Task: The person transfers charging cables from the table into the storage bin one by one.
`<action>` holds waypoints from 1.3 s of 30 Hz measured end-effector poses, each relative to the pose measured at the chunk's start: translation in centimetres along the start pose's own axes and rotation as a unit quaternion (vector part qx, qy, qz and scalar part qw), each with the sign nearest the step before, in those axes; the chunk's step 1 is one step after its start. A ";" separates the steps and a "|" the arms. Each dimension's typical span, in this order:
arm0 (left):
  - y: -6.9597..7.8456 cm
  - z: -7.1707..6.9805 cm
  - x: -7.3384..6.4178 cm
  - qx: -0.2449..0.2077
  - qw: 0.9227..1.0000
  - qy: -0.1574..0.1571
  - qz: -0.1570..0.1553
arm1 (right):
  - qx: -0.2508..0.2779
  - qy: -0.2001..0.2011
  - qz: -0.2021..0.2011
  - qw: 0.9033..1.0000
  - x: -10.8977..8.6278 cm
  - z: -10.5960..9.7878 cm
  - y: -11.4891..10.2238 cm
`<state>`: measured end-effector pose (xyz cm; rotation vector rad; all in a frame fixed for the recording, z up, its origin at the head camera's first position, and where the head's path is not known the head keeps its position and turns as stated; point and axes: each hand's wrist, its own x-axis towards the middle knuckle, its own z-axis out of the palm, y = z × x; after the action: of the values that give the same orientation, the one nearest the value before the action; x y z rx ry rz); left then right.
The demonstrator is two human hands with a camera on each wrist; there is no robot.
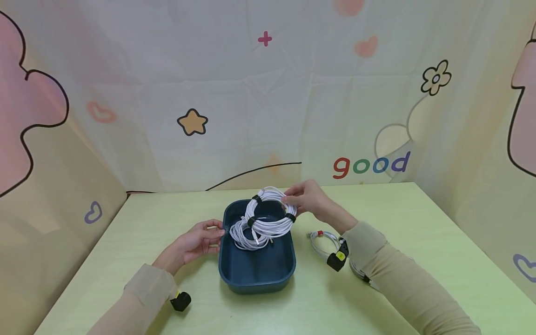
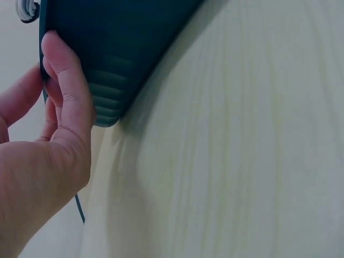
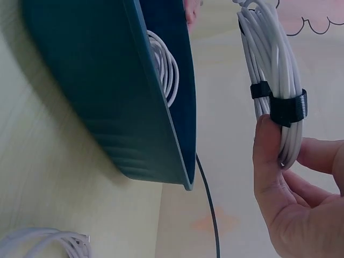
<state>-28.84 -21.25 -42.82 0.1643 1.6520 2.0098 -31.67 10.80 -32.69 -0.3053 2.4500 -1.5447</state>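
Note:
A dark blue bin (image 1: pixel 257 267) stands on the table. My left hand (image 1: pixel 201 242) pinches its left rim; in the left wrist view, a finger lies against the outer wall (image 2: pixel 123 37). Over the far right part of the bin, my right hand (image 1: pixel 307 200) grips a coil of white cable (image 1: pixel 274 229) by its right side. Black straps (image 3: pixel 288 109) bind this coil. Behind it in the head view, another white cable coil (image 1: pixel 236 236) lies inside the bin, partly hidden by the held one.
Right of the bin, a smaller white cable coil (image 1: pixel 329 233) with a red tie lies on the table (image 1: pixel 188 204). Another coil (image 1: pixel 359 273) with a black strap shows partly from under the right sleeve (image 1: pixel 402 274). A printed cloth (image 1: pixel 234 93) hangs behind and at the sides.

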 end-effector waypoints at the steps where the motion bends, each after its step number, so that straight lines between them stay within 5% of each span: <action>1: 0.0 0.0 0.0 0.000 1.000 0.000 0.000 | -0.002 -0.001 0.000 1.000 -0.1 0.1 0.0; 39: -0.1 -0.1 -0.1 0.008 1.000 -0.004 0.002 | -0.039 -0.055 -0.020 0.998 -1.4 5.1 1.6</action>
<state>-28.76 -21.35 -42.90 0.1810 1.6641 1.9983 -28.92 7.55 -36.14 -0.4437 2.4362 -1.4096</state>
